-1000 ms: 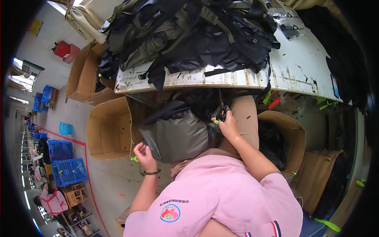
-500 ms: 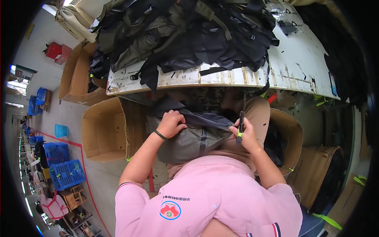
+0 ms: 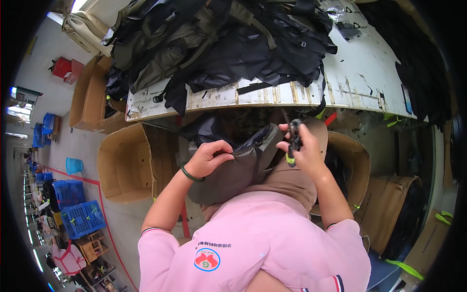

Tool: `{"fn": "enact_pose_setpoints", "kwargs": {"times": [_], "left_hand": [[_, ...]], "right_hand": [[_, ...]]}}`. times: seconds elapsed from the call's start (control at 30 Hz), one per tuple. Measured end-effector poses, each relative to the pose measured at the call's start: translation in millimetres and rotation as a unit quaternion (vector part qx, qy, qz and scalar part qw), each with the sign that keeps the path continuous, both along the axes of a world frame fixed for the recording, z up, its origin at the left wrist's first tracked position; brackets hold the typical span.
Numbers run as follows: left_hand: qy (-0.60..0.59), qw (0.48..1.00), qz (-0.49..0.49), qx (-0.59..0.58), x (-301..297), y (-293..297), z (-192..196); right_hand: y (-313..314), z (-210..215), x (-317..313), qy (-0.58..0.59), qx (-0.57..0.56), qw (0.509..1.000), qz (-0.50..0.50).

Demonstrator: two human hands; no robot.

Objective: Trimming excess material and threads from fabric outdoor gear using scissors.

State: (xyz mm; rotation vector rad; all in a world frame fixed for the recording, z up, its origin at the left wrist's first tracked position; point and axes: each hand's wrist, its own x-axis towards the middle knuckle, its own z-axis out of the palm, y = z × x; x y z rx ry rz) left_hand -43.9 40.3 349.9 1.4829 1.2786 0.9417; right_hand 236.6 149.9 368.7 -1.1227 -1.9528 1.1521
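A dark grey fabric bag [image 3: 221,177] lies across my lap, its black-lined mouth facing the table. My left hand [image 3: 208,158] pinches the upper edge of that bag between thumb and fingers. To the right of the bag, my right hand [image 3: 307,151] is closed round a black hand tool [image 3: 295,135] with a thin tip and a lime-green strip at its lower end. Blur hides the tool's exact kind. It is held apart from the bag's cloth.
Dark fabric pieces and straps [image 3: 233,48] are heaped on the worn white table [image 3: 365,82] ahead. Open cardboard boxes stand left [image 3: 124,163] and right [image 3: 357,165] of my legs. Blue crates [image 3: 82,216] stand farther left, beyond a red floor line. Black cloth [image 3: 423,63] hangs at the right.
The bag's mouth has been lifted and spread wider. My left hand has shifted to the right and nearer me along its edge. My right hand no longer touches the cloth and has turned the tool.
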Motion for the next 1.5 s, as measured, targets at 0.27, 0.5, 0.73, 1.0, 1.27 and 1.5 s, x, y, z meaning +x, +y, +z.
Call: {"fn": "enact_pose_setpoints", "kwargs": {"times": [0.27,0.5,0.73,1.0,1.27,1.5], "left_hand": [[0.192,0.976,-0.085,0.054,-36.5,1.2,-6.5],[0.349,0.918,-0.095,-0.16,-111.1,-34.4,-37.6],[0.188,0.948,-0.051,-0.251,-124.0,-46.5,-63.6],[0.286,0.939,-0.109,-0.154,-107.7,-75.4,-53.4],[0.326,0.939,-0.017,-0.106,-73.3,-95.5,-61.9],[0.336,0.937,0.014,-0.093,-71.4,-93.9,-76.2]], "right_hand": [[-2.9,-12.4,-42.3,-0.078,-0.066,0.97,0.222],[1.0,-7.3,-19.0,-0.156,-0.046,0.955,0.248],[-7.1,-1.0,-22.1,-0.163,-0.105,0.944,0.266],[-10.2,-16.7,-15.7,-0.175,-0.068,0.954,0.236],[-12.5,-36.2,-3.9,-0.199,-0.068,0.949,0.235],[-13.1,-44.1,-1.4,-0.228,-0.044,0.943,0.238]]}}
